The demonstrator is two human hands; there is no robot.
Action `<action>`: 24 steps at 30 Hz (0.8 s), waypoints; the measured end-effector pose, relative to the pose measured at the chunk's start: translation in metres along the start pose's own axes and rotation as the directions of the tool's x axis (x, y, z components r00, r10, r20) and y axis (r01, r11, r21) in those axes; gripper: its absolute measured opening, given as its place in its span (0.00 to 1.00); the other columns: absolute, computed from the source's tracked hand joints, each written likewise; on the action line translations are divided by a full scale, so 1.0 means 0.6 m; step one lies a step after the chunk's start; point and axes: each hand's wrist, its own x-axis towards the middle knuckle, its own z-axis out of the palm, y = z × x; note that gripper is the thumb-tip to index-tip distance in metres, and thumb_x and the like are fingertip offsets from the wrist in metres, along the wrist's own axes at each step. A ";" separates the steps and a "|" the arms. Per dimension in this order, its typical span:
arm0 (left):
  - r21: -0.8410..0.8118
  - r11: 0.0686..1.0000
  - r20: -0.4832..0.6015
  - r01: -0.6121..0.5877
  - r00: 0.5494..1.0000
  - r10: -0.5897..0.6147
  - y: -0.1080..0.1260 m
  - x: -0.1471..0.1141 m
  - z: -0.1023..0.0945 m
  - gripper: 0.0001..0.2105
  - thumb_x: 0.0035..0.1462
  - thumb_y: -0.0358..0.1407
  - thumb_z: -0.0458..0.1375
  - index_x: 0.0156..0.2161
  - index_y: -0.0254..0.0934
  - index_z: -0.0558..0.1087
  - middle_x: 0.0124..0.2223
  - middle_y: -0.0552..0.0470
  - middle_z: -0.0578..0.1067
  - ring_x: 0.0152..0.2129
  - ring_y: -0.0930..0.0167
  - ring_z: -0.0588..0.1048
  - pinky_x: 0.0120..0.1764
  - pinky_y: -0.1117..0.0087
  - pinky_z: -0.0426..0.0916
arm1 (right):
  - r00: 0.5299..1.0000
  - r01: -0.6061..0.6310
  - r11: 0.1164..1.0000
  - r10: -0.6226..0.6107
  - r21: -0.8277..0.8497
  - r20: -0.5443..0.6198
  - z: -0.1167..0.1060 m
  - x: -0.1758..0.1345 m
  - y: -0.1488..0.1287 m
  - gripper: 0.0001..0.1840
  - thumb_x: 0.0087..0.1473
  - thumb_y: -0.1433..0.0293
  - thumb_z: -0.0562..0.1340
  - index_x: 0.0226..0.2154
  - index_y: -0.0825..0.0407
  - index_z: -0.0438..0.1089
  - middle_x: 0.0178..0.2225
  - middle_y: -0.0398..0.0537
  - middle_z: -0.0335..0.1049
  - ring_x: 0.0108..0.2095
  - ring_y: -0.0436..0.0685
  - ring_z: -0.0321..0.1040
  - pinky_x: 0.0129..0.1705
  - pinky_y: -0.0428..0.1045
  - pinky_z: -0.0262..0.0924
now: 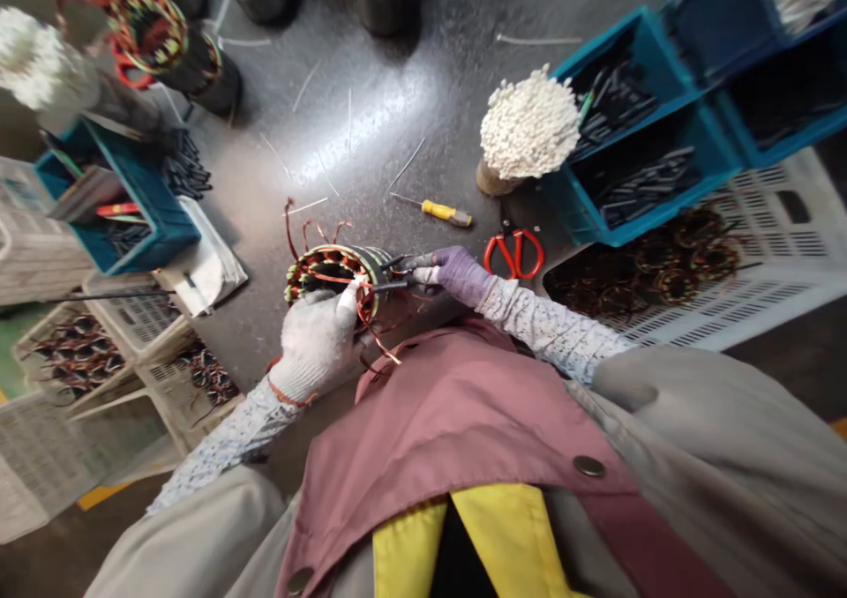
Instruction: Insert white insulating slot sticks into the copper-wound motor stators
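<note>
A motor stator (380, 263) with copper windings and yellow-green lacing lies on its side on the dark worktable, its open end toward the left. My left hand (314, 333), in a white knit glove, is closed on the near rim of the stator, with the thumb against the copper wires (334, 278). Loose copper leads stick out above and below that end. My right hand (460, 273), in a purple glove with pale fingertips, pinches thin black sleeves (392, 287) at the stator's right side. How far the wire runs inside them cannot be seen.
A yellow-handled screwdriver (446, 213) and red-handled scissors (513, 252) lie beyond my right hand. A bundle of white ties (529, 126) stands by blue bins (612, 235) of black sleeves. More stators (215, 78) stand far left. A blue box (176, 236) is at left.
</note>
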 end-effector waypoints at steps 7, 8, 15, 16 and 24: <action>-0.020 0.999 -0.043 -0.036 0.998 0.035 -0.004 0.000 0.008 0.32 0.58 0.53 0.52 0.59 0.30 0.70 0.33 0.41 0.80 0.31 0.58 0.78 0.34 0.63 0.66 | 0.994 -0.032 0.979 0.010 -0.199 -0.109 0.003 -0.014 -0.013 0.11 0.50 0.80 0.64 0.38 0.60 0.79 0.19 0.42 0.70 0.17 0.45 0.63 0.21 0.42 0.64; -0.024 0.999 -0.045 -0.039 0.998 0.038 -0.004 -0.001 0.010 0.32 0.58 0.53 0.52 0.59 0.30 0.70 0.33 0.41 0.80 0.31 0.58 0.78 0.34 0.63 0.67 | 0.994 -0.035 0.970 0.009 -0.241 -0.107 0.005 -0.014 -0.014 0.11 0.51 0.79 0.64 0.39 0.60 0.79 0.20 0.43 0.72 0.18 0.46 0.64 0.22 0.43 0.65; -0.042 0.998 0.005 -0.043 0.999 0.044 -0.003 -0.002 0.004 0.32 0.59 0.52 0.51 0.60 0.29 0.69 0.32 0.41 0.80 0.32 0.57 0.79 0.35 0.62 0.68 | 0.924 0.369 0.524 -0.297 -0.768 0.241 0.015 0.001 -0.018 0.14 0.51 0.78 0.65 0.41 0.51 0.81 0.42 0.50 0.79 0.45 0.60 0.75 0.50 0.52 0.66; -0.041 0.998 0.011 -0.045 0.999 0.046 -0.003 -0.002 0.002 0.31 0.58 0.51 0.52 0.59 0.29 0.70 0.32 0.41 0.80 0.32 0.57 0.79 0.36 0.62 0.68 | 0.905 0.418 0.474 -0.289 -0.775 0.312 0.010 0.001 -0.019 0.16 0.52 0.77 0.65 0.44 0.51 0.80 0.44 0.51 0.78 0.47 0.60 0.74 0.52 0.52 0.64; 0.011 0.998 -0.032 -0.067 0.997 0.067 -0.009 -0.006 0.007 0.28 0.58 0.50 0.52 0.53 0.30 0.74 0.32 0.40 0.81 0.32 0.57 0.80 0.36 0.62 0.71 | 0.913 0.405 0.235 -0.158 -0.884 0.376 0.017 0.014 -0.016 0.15 0.60 0.73 0.58 0.46 0.54 0.77 0.43 0.56 0.78 0.43 0.59 0.75 0.43 0.48 0.62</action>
